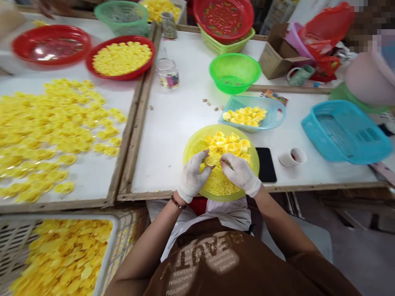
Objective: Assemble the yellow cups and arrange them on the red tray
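Both hands, in white gloves that leave the fingertips bare, are over a yellow basin (254, 164) at the table's front edge. My left hand (194, 174) pinches a small round yellow cup (211, 159) between thumb and fingers. Close beside it, my right hand (239, 170) has its fingers drawn together near the cup's right side; what they hold, if anything, is too small to make out. Yellow cup-shaped pieces (228, 143) are heaped in the basin's far half. Small yellow granules (219, 185) fill the near half, below my hands.
Behind the basin, a clear blue scoop tray (274, 117) holds more yellow cups. A black phone (267, 165), a white paper cup (292, 157) and a blue basket (345, 131) are to the right. Yellow discs (55, 119) cover the left table; a crate (114, 242) of yellow pieces stands below.
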Demonstrator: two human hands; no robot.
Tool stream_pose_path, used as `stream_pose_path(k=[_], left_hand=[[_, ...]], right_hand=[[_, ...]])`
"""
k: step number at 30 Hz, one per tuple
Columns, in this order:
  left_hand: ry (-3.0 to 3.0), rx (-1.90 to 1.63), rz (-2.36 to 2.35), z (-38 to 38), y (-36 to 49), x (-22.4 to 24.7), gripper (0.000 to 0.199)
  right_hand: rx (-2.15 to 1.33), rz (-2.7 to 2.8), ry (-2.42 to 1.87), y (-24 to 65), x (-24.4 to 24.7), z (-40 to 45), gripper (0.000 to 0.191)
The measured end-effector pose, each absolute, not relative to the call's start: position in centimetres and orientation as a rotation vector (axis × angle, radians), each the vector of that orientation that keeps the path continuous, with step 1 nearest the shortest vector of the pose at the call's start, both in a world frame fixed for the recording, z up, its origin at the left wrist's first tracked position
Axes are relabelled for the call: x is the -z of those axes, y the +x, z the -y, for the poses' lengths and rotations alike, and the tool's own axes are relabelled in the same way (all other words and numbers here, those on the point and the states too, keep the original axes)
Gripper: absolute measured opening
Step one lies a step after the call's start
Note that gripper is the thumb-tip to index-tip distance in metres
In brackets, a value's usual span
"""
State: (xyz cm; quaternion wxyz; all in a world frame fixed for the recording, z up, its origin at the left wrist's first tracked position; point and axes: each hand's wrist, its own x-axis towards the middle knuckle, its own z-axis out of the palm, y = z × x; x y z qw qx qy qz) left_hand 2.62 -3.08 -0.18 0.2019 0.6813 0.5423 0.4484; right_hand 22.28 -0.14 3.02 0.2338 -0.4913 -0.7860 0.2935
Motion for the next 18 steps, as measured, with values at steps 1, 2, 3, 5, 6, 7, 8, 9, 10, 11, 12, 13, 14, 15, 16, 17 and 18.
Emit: stream_pose_path(k=[1, 2, 3, 5, 6, 7, 8, 9, 10, 11, 12, 13, 14, 15, 16, 17, 18], left_hand=[[1.874, -1.29, -1.514, 3.3, 2.2, -0.2, 0.035], [1.852, -1.333, -1.522, 3.4, 1.5, -0.5, 0.033], [1.836, -1.382, -1.547, 3.5, 0.5, -0.8, 0.031], [1.812, -1.47, -1.691, 3.8, -2.8, -1.1, 0.027], [1.799, -1.489, -1.806, 4.0, -5.0, -1.0, 0.026], [1.77, -1.483, -1.945, 4.4, -7.5, -0.7, 0.025], [1.72, -1.45, -2.104, 4.8, -10.3, -0.2, 0.024], [1.649, -1.388, -2.258, 5.2, -13.1, 0.5, 0.025], [1.542, -1.325, -2.403, 5.6, -16.0, 1.3, 0.025], [1.425, -1.237, -2.541, 6.0, -18.8, 2.0, 0.027], [1.319, -1.134, -2.654, 6.3, -21.4, 2.7, 0.028], [1.22, -1.044, -2.744, 6.6, -23.7, 3.2, 0.026], [1.158, -0.97, -2.796, 6.8, -25.6, 3.5, 0.024], [1.127, -0.927, -2.817, 6.9, -27.2, 3.6, 0.02], [1.128, -0.908, -2.812, 7.1, -28.5, 3.5, 0.017], [1.166, -0.911, -2.778, 7.2, -29.4, 3.2, 0.017], [1.239, -0.921, -2.718, 7.3, -30.0, 2.9, 0.021]], right_hand=[[-0.75, 2.229, -1.355, 22.4, -2.9, 0.4, 0.009], [-0.691, 2.298, -1.358, 22.4, -2.8, 0.6, 0.009], [-0.634, 2.352, -1.338, 22.5, -2.5, 0.8, 0.009], [-0.577, 2.402, -1.257, 22.6, -1.7, 0.9, 0.009], [-0.566, 2.417, -1.224, 22.7, -1.4, 0.9, 0.01], [-0.558, 2.427, -1.2, 22.8, -1.1, 0.9, 0.011], [-0.549, 2.436, -1.184, 22.9, -0.9, 0.9, 0.013], [-0.531, 2.44, -1.171, 23.0, -0.7, 0.9, 0.015], [-0.516, 2.443, -1.155, 23.1, -0.7, 0.9, 0.016], [-0.504, 2.448, -1.135, 23.2, -0.8, 0.9, 0.017], [-0.491, 2.453, -1.114, 23.3, -0.9, 0.9, 0.018], [-0.473, 2.461, -1.099, 23.4, -1.2, 1.0, 0.017], [-0.45, 2.473, -1.091, 23.4, -1.5, 1.0, 0.016], [-0.422, 2.49, -1.093, 23.5, -1.8, 1.1, 0.016], [-0.398, 2.513, -1.101, 23.5, -2.2, 1.2, 0.016], [-0.381, 2.539, -1.113, 23.6, -2.7, 1.4, 0.016], [-0.372, 2.568, -1.126, 23.7, -3.1, 1.5, 0.016]])
